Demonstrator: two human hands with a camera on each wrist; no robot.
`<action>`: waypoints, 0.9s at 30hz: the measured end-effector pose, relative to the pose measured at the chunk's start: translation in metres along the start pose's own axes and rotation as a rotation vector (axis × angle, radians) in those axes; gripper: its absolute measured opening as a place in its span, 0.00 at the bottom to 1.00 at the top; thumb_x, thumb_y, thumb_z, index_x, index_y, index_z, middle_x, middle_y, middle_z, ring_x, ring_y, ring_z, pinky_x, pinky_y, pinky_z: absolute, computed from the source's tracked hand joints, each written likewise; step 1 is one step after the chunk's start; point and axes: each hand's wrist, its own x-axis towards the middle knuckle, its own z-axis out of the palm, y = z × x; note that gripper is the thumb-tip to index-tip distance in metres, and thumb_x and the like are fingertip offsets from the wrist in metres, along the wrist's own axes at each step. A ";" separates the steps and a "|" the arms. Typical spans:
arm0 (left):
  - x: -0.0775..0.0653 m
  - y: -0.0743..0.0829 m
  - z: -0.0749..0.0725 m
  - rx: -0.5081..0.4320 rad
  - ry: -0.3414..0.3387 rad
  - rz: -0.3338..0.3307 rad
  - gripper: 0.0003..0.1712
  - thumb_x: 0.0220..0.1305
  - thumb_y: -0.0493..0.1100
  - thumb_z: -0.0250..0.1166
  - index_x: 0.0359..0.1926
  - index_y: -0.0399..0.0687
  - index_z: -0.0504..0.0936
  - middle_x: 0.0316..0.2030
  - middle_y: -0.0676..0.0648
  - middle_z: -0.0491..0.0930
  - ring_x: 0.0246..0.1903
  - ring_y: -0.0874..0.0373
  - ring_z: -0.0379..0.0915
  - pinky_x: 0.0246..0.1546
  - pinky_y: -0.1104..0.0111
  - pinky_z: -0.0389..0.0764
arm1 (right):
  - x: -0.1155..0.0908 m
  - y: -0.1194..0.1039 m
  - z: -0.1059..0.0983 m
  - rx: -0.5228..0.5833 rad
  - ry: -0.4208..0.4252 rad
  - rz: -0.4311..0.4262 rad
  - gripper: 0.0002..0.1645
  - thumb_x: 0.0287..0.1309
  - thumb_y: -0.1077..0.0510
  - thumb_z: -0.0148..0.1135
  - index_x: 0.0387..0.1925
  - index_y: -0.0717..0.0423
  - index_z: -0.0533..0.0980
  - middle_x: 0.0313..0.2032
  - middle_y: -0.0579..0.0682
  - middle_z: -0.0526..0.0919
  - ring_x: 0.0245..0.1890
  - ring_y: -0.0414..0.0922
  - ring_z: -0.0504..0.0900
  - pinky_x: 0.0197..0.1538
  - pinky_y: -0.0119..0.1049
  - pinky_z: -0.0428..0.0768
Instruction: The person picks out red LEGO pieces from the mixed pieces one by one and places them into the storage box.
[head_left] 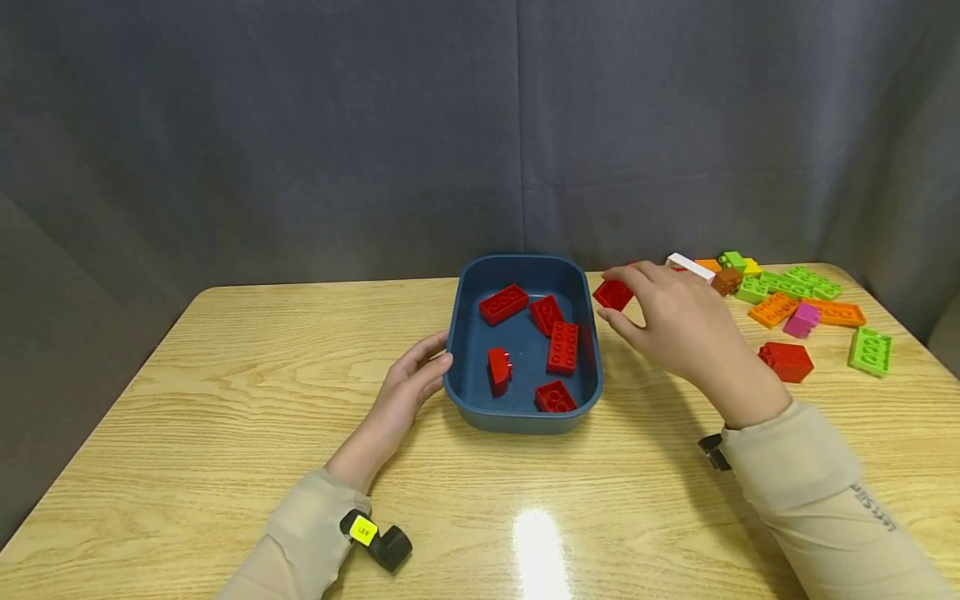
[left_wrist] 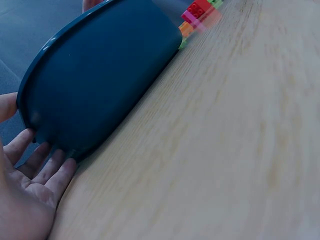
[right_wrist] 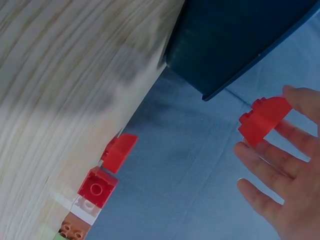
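Right hand [head_left: 671,321] pinches a red block [head_left: 613,295] above the table [head_left: 300,358] near its back edge, beside the blue tub [head_left: 525,422], so squeeze gently and let left hand [head_left: 401,390], fingers nearly straight, steady the tub.

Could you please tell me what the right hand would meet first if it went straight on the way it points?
The right hand, pinching a red brick, would probably meet the right rim of the blue bin first, though height is hard to judge and it might pass over.
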 end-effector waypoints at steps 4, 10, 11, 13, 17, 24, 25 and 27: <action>0.000 0.000 0.000 0.001 0.001 -0.002 0.28 0.68 0.47 0.51 0.68 0.46 0.63 0.68 0.42 0.62 0.65 0.52 0.60 0.68 0.51 0.63 | 0.000 -0.005 0.001 0.001 -0.003 -0.015 0.26 0.50 0.47 0.65 0.50 0.55 0.77 0.45 0.56 0.84 0.36 0.53 0.80 0.37 0.52 0.81; 0.000 0.000 0.000 -0.007 -0.002 -0.001 0.28 0.68 0.46 0.51 0.68 0.46 0.62 0.68 0.42 0.61 0.65 0.52 0.60 0.68 0.51 0.62 | 0.001 -0.011 0.003 -0.009 -0.040 -0.012 0.29 0.49 0.45 0.66 0.52 0.54 0.76 0.46 0.56 0.84 0.37 0.54 0.80 0.40 0.51 0.81; 0.000 0.000 0.000 -0.006 -0.001 -0.002 0.28 0.68 0.47 0.51 0.68 0.46 0.62 0.68 0.42 0.61 0.65 0.52 0.60 0.68 0.51 0.62 | 0.001 -0.011 0.004 -0.009 -0.047 -0.012 0.29 0.49 0.45 0.66 0.52 0.54 0.76 0.47 0.56 0.83 0.38 0.54 0.80 0.42 0.51 0.81; 0.000 0.000 0.000 -0.002 0.000 -0.005 0.29 0.68 0.47 0.51 0.68 0.46 0.62 0.68 0.43 0.61 0.65 0.52 0.60 0.68 0.51 0.62 | 0.001 -0.013 0.005 -0.008 -0.060 -0.016 0.29 0.50 0.45 0.65 0.52 0.54 0.75 0.48 0.56 0.83 0.40 0.54 0.80 0.44 0.52 0.81; 0.000 0.000 0.000 0.003 0.001 -0.009 0.29 0.68 0.48 0.51 0.68 0.47 0.62 0.68 0.43 0.61 0.65 0.52 0.60 0.68 0.52 0.63 | 0.001 -0.016 0.008 0.006 -0.070 -0.040 0.28 0.51 0.45 0.64 0.52 0.54 0.76 0.50 0.56 0.82 0.44 0.55 0.79 0.49 0.53 0.80; 0.000 0.000 0.000 0.005 0.002 -0.004 0.29 0.69 0.47 0.51 0.68 0.46 0.62 0.69 0.42 0.61 0.65 0.52 0.60 0.68 0.51 0.62 | 0.001 -0.024 0.012 0.008 -0.055 -0.103 0.28 0.52 0.43 0.63 0.52 0.53 0.76 0.49 0.57 0.83 0.47 0.54 0.78 0.53 0.53 0.79; 0.000 0.000 0.000 0.006 0.004 -0.004 0.29 0.69 0.47 0.51 0.68 0.46 0.62 0.69 0.42 0.61 0.65 0.52 0.60 0.69 0.51 0.62 | 0.001 -0.025 0.012 0.010 -0.056 -0.110 0.28 0.52 0.43 0.63 0.52 0.53 0.77 0.49 0.57 0.83 0.47 0.53 0.78 0.53 0.53 0.79; 0.000 0.000 0.000 0.007 0.003 -0.002 0.29 0.69 0.47 0.51 0.68 0.46 0.62 0.69 0.42 0.61 0.65 0.52 0.60 0.69 0.51 0.62 | 0.001 -0.028 0.013 0.015 -0.059 -0.129 0.28 0.51 0.43 0.64 0.51 0.53 0.77 0.48 0.56 0.83 0.47 0.53 0.78 0.52 0.53 0.79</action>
